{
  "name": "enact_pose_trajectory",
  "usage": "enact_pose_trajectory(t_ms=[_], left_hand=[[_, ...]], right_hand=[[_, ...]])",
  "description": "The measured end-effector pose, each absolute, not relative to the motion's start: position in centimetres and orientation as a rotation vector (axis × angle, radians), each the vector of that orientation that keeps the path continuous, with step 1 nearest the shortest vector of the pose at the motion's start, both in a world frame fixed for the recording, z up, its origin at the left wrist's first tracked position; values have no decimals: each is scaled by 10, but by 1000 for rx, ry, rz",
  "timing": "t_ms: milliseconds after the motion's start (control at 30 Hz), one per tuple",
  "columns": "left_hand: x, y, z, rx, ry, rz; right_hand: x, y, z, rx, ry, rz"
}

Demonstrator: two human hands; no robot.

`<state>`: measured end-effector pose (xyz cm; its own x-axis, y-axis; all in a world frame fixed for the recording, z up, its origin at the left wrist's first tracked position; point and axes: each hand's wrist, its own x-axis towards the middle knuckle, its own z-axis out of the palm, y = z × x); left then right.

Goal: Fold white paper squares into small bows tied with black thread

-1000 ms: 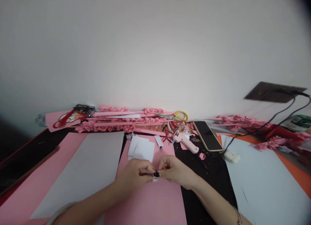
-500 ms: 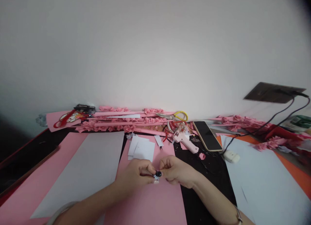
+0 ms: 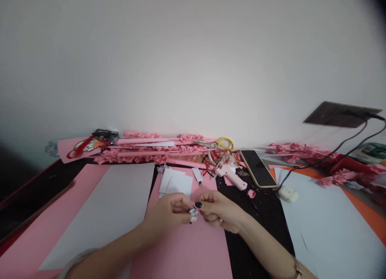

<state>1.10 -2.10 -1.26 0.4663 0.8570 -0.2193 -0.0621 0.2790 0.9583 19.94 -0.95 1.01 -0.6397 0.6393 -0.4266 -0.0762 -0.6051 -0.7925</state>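
Between the thumb and fingertips of my left hand (image 3: 167,211) is a small white folded paper flower (image 3: 193,212). My right hand (image 3: 221,210) is just to its right, with thumb and forefinger pinched together close beside the flower. Whether those fingers hold a petal, something tiny or nothing is too small to tell. Both hands are above a pink paper sheet (image 3: 187,251). Just beyond my left hand lies a stack of white paper squares (image 3: 180,185), with a narrow white paper strip (image 3: 197,175) to its right.
A pink glue gun (image 3: 232,177) and a phone (image 3: 258,168) lie behind my right hand. Scissors with yellow handles (image 3: 224,144) rest near pink paper flower stems (image 3: 144,154) along the wall. White sheets (image 3: 105,214) spread at both sides. A black cable (image 3: 319,162) crosses the right.
My right thumb has lifted slightly up and away from the paper flower, so more of the flower shows. My left hand keeps its hold and has barely moved.
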Motion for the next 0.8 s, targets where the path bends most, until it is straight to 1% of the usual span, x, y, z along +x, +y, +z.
enact_pose_trajectory(t_ms=[200,467,800], left_hand=[[11,-18,-9,1126,928,729],[7,-16,-1,941,930,695],[6,-13,-2,726,820,923]], right_hand=[[193,-14,10,-1141,-1166,2089],[194,-14,8,-1026,-1059,2099],[194,-11,4,-960,-858,2043]])
